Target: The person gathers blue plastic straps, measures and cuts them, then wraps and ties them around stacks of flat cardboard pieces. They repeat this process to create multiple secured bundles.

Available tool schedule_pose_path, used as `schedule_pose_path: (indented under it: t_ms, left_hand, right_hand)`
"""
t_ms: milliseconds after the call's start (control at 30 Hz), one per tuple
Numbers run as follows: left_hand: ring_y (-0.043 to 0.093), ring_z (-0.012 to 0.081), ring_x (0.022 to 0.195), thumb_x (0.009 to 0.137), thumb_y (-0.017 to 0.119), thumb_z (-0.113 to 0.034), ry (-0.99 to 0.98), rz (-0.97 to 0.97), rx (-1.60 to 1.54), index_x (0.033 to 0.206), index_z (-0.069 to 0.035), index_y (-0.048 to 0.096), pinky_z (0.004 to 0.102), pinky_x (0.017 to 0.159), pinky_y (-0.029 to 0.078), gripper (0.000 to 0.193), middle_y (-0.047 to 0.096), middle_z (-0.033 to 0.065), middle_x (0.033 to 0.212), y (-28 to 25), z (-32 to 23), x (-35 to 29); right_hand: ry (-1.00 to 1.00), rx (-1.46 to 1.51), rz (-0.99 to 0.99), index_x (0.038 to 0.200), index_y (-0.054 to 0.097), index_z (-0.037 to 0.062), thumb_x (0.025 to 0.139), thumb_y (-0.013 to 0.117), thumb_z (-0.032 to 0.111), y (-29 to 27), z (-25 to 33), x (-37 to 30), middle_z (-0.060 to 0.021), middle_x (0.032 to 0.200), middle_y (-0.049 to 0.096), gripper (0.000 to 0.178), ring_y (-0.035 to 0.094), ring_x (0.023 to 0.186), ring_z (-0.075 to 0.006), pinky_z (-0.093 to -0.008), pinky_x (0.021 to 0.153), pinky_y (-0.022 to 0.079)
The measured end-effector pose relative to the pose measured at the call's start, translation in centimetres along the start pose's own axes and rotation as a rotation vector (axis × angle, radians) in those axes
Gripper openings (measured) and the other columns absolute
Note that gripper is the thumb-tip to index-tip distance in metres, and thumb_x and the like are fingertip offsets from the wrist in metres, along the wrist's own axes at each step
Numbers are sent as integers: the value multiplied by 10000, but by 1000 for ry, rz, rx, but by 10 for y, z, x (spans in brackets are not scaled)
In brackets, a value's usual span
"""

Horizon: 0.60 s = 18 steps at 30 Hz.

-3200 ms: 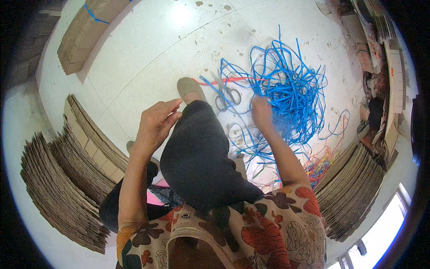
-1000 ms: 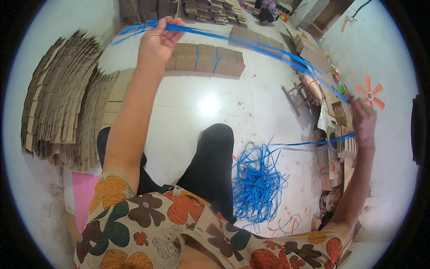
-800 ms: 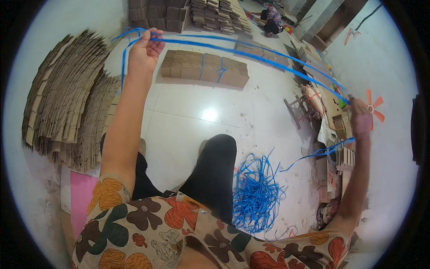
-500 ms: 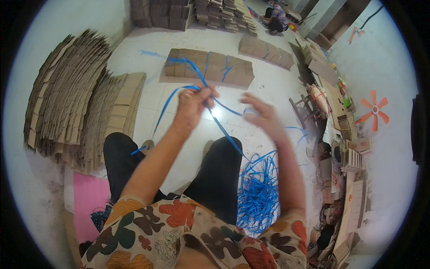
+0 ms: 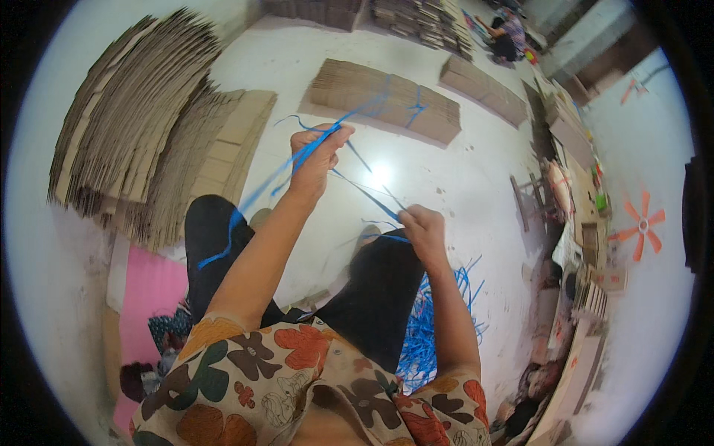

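My left hand (image 5: 314,160) is raised in front of me, its fingers closed on blue plastic strapping (image 5: 256,195). Loose ends trail from it down to the left, over my dark trouser leg, and up toward the cardboard. Lower and to the right, my right hand (image 5: 422,232) is closed on the same kind of strapping. Two taut lengths run slantwise between the hands. Beside my right knee, partly behind my right forearm, lies a tangled heap of blue strapping (image 5: 420,327) on the floor.
Tall stacks of flat cardboard (image 5: 134,111) stand at the left. Ahead lies a cardboard bundle (image 5: 383,104) tied with blue strapping, with another bundle (image 5: 483,91) behind it. A person (image 5: 507,36) crouches far back. A wooden stool (image 5: 532,197) and clutter line the right wall.
My right hand has come down and closed on the strapping, drawing lengths taut. The left hand stays raised, with its loose ends now swinging left. The view has shifted and tilted.
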<state>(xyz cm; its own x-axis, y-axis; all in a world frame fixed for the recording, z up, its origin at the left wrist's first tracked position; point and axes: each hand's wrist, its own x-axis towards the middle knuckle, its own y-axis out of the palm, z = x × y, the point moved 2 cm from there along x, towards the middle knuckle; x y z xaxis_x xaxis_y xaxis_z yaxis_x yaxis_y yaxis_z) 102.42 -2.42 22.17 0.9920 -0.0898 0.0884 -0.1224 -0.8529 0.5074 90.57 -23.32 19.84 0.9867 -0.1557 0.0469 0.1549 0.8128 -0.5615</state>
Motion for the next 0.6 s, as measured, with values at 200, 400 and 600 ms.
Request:
schedule_pose_path:
  t_ms: [200,400,600]
  left_hand:
    - [333,29,447,809,681,-177,-85,-37,-287,891,34,619,178,389,241,235,449,-31,559,-28,-19,9]
    - [314,41,428,813,676,-166,0,-79,-401,894,37,606,181,387,250,230,441,-24,555,-46,-47,14]
    - [316,43,429,792,684,-108,125,-144,-321,849,46,608,186,378,250,182,468,-5,571,-63,-69,18]
  right_hand:
    - [-62,-21,17,742,589,-24,834,592,111,-17,-9,-2,-64,547,478,162,429,520,-99,-272,508,376]
    - [-98,0,-3,743,598,-19,835,603,108,-32,-25,4,-32,568,489,157,429,543,-89,-257,505,364]
    - [-110,-87,55,775,623,-32,823,606,85,-29,-17,6,-74,590,534,128,466,546,-109,-257,529,394]
